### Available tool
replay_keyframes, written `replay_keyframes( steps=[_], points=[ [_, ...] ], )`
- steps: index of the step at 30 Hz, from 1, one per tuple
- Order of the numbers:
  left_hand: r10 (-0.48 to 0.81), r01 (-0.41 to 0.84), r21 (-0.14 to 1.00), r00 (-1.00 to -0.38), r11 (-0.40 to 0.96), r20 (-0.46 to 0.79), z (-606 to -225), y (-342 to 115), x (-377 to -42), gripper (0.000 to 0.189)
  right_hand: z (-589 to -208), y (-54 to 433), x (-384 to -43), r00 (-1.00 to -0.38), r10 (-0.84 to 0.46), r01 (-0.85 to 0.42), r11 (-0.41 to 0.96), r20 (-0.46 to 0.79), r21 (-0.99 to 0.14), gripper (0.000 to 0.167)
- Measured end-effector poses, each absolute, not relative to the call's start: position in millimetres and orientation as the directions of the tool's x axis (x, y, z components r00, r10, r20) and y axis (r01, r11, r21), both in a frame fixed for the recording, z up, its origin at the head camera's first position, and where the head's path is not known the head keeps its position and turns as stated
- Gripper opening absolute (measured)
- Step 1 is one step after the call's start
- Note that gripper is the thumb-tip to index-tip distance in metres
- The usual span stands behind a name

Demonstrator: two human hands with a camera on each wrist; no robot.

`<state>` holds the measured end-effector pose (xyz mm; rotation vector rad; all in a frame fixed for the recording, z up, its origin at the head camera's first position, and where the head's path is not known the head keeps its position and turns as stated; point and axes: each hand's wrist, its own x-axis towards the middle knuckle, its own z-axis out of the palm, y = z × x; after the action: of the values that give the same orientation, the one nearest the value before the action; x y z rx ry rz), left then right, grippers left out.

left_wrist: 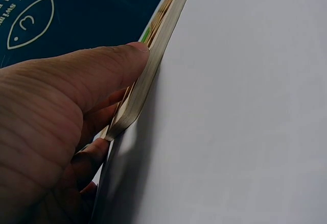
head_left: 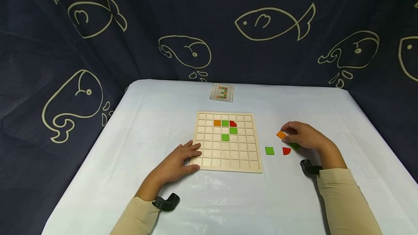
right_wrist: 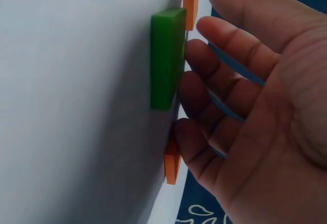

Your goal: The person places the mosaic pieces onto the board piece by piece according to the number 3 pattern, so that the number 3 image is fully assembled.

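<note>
A square wooden grid board [head_left: 215, 166] lies mid-table, bearing an orange square, three green squares and a red quarter-round tile [head_left: 232, 123]. My left hand [head_left: 177, 163] rests at its near left corner, fingers spread over the left edge and thumb at the front edge; the left wrist view shows the thumb [left_wrist: 112, 66] against that edge. To the board's right, my right hand [head_left: 305, 136] hovers low with loosely bent fingers, thumb and index tips right by an orange tile [head_left: 281, 135]. In the right wrist view a green tile [right_wrist: 166, 58] and another orange tile [right_wrist: 172, 163] lie by the fingers.
A green square [head_left: 269, 151] and a red quarter-round tile [head_left: 286, 151] lie between the board and my right hand. Behind the board lies a small pattern card [head_left: 222, 92]. A dark cloth with fish drawings [head_left: 222, 61] hangs behind the white-covered table [head_left: 130, 119].
</note>
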<state>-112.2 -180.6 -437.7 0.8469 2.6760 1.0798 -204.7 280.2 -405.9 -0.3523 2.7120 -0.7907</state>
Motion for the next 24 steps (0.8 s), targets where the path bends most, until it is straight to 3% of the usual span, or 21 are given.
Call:
replay_keyframes(
  steps=[24],
  points=[
    [0.544,0.448,0.676,-0.835,0.585,0.082,-437.6,-180.5,-111.8,0.046,-410.3,272.2,-204.0,-0.926,-0.331,-0.185,0.815,-0.180,-0.550,0.027]
  ],
)
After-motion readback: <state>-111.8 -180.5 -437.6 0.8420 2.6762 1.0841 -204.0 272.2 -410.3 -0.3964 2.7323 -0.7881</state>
